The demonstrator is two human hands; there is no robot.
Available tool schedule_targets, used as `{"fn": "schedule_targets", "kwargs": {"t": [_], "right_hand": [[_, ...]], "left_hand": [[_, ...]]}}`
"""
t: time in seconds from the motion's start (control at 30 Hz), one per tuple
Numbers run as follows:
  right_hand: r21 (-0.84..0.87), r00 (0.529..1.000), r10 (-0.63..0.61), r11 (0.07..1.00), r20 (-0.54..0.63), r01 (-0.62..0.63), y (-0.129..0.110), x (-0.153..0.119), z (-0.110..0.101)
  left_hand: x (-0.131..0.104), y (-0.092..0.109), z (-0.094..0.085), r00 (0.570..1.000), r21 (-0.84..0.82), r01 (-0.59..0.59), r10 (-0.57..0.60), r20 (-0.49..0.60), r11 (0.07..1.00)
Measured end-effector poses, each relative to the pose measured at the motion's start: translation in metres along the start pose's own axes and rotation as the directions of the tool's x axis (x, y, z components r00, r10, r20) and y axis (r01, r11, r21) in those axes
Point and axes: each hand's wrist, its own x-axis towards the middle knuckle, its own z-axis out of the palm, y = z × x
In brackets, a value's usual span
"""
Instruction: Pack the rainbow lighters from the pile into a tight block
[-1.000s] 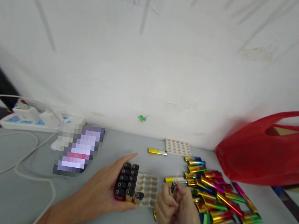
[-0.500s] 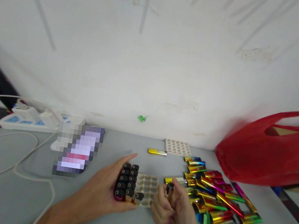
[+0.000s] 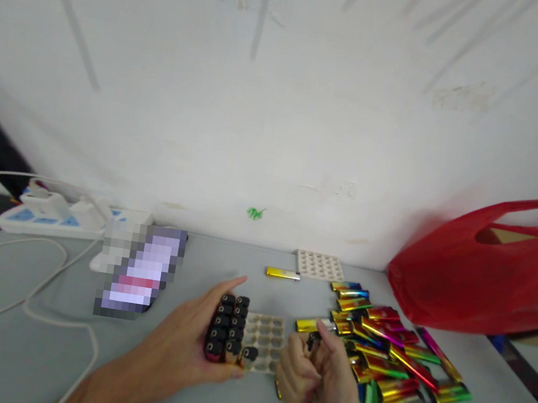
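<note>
My left hand [image 3: 188, 336] curls round the left side of several upright lighters [image 3: 228, 329], thumb along the near side. Their black tops face up, two columns plus one lighter starting a third column. They stand in a pale tray [image 3: 270, 336] with sockets, whose right part shows open cells. Just right of the tray, my right hand [image 3: 311, 373] is closed on a lighter [image 3: 312, 343]. Its dark top pokes out above the fist and a gold bit shows below the fingers; the middle is hidden. Beside this hand lies a heap of shiny coloured lighters [image 3: 405, 370].
A second pale tray [image 3: 320, 266] lies against the wall, near a single yellow lighter [image 3: 282, 273]. On the right sits a red plastic bag [image 3: 485, 274]. At left are a blurred-out phone [image 3: 145, 270], a white power strip [image 3: 74, 219] and a looping white cable [image 3: 37, 312].
My right hand has shifted slightly right, away from the tray, and turned with the lighter; a gold bit now shows under its fingers. My left hand stays put.
</note>
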Motion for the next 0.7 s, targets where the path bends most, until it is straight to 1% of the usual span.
{"fn": "schedule_targets", "kwargs": {"t": [0.1,0.37,0.47,0.57,0.63,0.7], "right_hand": [[0.002,1.0,-0.005,1.0,-0.002,0.005,0.0001,-0.0001,-0.0007],[-0.033,0.996,-0.033,0.999,-0.079,0.031,0.0023,-0.003,0.002],[-0.038,0.994,-0.019,0.999,-0.111,0.014,0.0008,-0.0024,0.0039],[-0.048,0.994,0.008,0.999,-0.107,-0.013,0.0003,-0.0024,0.0028],[-0.093,0.992,0.002,0.996,-0.127,-0.014,0.0019,-0.0033,0.0004],[-0.186,0.981,-0.035,0.983,-0.189,-0.001,0.0053,-0.0051,-0.0022]], "left_hand": [[-0.0003,-0.0006,0.0004,1.0,0.015,0.001,-0.001,0.003,1.0],[-0.0007,-0.0039,0.0011,1.0,0.026,0.002,-0.002,0.001,1.0],[-0.0003,-0.003,0.0011,1.0,0.019,0.001,-0.001,0.004,1.0],[0.0001,-0.0008,0.0005,1.0,0.004,0.0,0.0,0.01,1.0],[0.0001,0.0004,-0.0001,1.0,0.005,0.001,-0.001,0.001,1.0],[-0.0002,0.0011,-0.0006,1.0,0.013,0.006,-0.006,-0.008,1.0]]}}
